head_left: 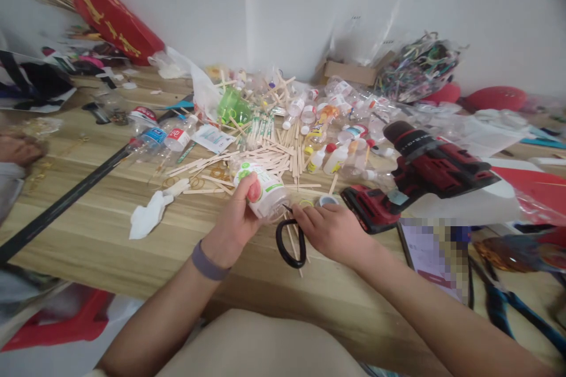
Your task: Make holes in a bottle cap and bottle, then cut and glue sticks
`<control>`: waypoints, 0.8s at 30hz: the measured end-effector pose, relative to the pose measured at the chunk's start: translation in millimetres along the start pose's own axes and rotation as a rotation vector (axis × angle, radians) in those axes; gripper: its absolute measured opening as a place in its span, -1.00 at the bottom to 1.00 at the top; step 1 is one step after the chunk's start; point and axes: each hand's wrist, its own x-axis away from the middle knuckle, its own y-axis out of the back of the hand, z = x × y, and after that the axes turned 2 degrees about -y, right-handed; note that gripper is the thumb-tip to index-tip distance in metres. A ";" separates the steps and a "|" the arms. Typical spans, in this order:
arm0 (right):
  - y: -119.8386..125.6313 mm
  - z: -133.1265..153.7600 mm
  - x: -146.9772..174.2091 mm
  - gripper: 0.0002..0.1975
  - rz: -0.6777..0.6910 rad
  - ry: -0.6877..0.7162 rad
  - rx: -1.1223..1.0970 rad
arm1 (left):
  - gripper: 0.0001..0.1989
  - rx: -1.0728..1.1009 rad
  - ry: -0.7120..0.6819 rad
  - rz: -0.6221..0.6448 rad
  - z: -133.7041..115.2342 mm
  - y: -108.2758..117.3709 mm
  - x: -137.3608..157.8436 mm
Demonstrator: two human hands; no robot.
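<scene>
My left hand (241, 212) is wrapped round a clear plastic bottle (265, 188) with a white and green fruit label, tilted so its bottom end faces my right hand. In my right hand (331, 230) is a pair of black-handled scissors (292, 247); one handle loop hangs below my fingers. The scissors' tip meets the bottle's end, but whether it has gone through the plastic I cannot tell. Behind the bottle lies a heap of wooden craft sticks (287, 150).
A red and black cordless drill (415, 171) stands to my right. Several plastic bottles (340, 112) crowd the back. A crumpled tissue (150, 215) and a long black bar (66, 203) lie left. Another person's hand (20, 147) rests at the far left. Blue-handled pliers (499, 300) lie near right.
</scene>
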 end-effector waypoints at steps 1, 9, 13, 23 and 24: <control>1.8 -0.5 6.5 -0.69 0.000 0.024 0.039 | -0.84 0.031 -0.010 -0.015 -5.4 1.7 -2.3; -1.1 -2.3 94.5 -0.74 0.200 -0.255 0.248 | -0.78 0.141 -0.189 -0.038 -46.7 -1.7 1.9; -12.8 -0.8 116.6 -0.78 0.332 -0.446 0.199 | -0.70 0.100 -0.031 0.041 -31.2 -15.0 12.1; 24.1 -64.4 132.7 -0.54 -0.300 -1.342 -0.207 | -0.60 0.078 0.152 0.011 -19.9 4.4 10.0; 21.2 -74.3 129.2 -0.50 -0.367 -1.340 -0.248 | -0.59 0.079 0.171 0.012 -20.3 4.7 10.2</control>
